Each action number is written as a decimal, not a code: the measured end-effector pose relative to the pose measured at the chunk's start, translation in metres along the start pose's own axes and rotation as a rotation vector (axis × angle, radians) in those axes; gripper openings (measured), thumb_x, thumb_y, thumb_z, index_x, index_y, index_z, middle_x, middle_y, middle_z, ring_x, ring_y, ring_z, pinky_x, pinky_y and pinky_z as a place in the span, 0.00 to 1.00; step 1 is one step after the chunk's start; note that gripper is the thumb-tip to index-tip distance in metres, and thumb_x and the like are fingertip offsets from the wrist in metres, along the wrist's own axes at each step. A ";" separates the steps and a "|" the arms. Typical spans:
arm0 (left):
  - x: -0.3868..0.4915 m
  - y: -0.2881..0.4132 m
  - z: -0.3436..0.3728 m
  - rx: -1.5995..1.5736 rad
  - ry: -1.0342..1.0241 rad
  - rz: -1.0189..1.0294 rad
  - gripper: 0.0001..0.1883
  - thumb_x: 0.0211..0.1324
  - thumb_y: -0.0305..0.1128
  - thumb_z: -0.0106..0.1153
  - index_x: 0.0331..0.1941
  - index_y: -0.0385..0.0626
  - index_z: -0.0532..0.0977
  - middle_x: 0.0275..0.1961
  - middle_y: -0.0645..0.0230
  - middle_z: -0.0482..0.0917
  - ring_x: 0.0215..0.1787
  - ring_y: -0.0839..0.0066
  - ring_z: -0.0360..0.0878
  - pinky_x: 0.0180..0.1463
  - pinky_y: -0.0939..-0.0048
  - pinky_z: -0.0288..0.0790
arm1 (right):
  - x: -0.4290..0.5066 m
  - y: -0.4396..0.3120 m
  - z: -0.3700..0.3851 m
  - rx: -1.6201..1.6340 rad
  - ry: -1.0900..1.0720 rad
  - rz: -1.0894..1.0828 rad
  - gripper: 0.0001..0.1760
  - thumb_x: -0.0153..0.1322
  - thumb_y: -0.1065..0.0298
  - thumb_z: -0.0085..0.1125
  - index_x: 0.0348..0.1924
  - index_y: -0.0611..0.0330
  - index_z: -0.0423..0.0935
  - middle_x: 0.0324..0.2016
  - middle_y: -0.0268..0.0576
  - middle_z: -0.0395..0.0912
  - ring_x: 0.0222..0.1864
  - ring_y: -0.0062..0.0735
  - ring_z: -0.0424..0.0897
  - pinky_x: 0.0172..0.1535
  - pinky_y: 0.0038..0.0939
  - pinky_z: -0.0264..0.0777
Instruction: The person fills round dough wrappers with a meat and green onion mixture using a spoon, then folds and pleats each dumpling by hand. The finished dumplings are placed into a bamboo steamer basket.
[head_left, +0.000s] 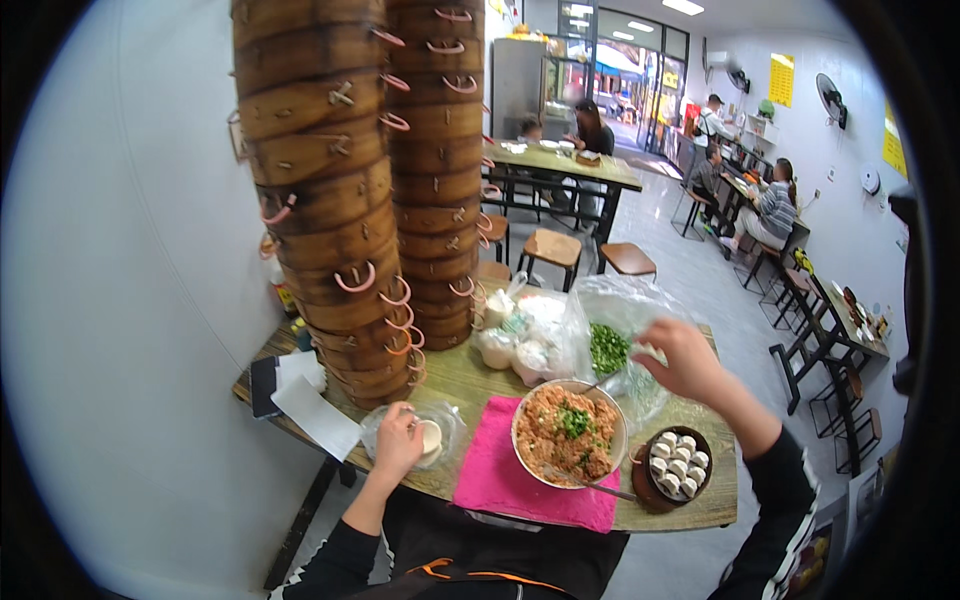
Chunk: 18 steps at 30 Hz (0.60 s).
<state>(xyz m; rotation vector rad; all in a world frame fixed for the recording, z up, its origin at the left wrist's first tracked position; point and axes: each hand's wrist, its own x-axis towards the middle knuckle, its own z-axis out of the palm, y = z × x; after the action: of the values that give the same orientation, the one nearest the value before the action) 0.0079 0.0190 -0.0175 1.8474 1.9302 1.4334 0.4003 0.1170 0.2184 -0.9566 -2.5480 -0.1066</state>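
Note:
My left hand (400, 442) rests with curled fingers at the edge of a small stack of round dough wrappers (430, 438) lying in a clear plastic bag (450, 420). Whether the fingers grip a wrapper is hidden. My right hand (686, 360) hovers at the opening of a clear plastic bag (634, 296) of chopped green onion (609, 346), thumb and fingers apart, nothing visible between them. Between the hands, a white bowl of minced filling (544, 427) stands on a pink cloth (487, 465). Chopped greens top the filling, and a metal utensil (611, 491) leans out over the front rim.
Two tall stacks of bamboo steamers (330, 225) (439, 187) rise at the table's back left. A small round steamer (646, 491) holds several dumplings (679, 461) at right. Bagged white contents (529, 349), papers (319, 412), stools (553, 247) and seated people lie beyond.

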 end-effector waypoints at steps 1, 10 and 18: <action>0.000 -0.001 0.000 -0.117 0.037 -0.038 0.07 0.46 0.24 0.64 0.27 0.32 0.77 0.42 0.57 0.80 0.38 0.63 0.82 0.42 0.69 0.75 | 0.038 -0.008 -0.007 0.021 0.062 -0.086 0.09 0.66 0.65 0.63 0.35 0.60 0.81 0.31 0.48 0.78 0.32 0.47 0.79 0.36 0.40 0.73; -0.024 0.002 0.020 -1.496 -0.120 -0.829 0.09 0.63 0.23 0.51 0.46 0.36 0.71 0.48 0.56 0.80 0.50 0.62 0.81 0.54 0.57 0.78 | 0.333 -0.111 -0.148 0.798 0.405 -0.053 0.16 0.71 0.57 0.62 0.35 0.64 0.83 0.26 0.33 0.80 0.27 0.16 0.75 0.33 0.19 0.71; -0.041 0.035 0.031 -1.632 -0.206 -1.102 0.12 0.64 0.22 0.51 0.50 0.31 0.68 0.52 0.53 0.76 0.56 0.60 0.77 0.61 0.56 0.74 | 0.422 -0.137 -0.200 1.241 0.460 -0.034 0.14 0.77 0.63 0.52 0.43 0.68 0.73 0.33 0.42 0.77 0.32 0.23 0.77 0.33 0.18 0.73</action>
<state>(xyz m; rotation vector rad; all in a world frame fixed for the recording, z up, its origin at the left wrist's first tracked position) 0.0636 -0.0054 -0.0317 0.0910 0.6658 1.3651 0.0964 0.2295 0.5817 -0.3044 -1.6640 0.9924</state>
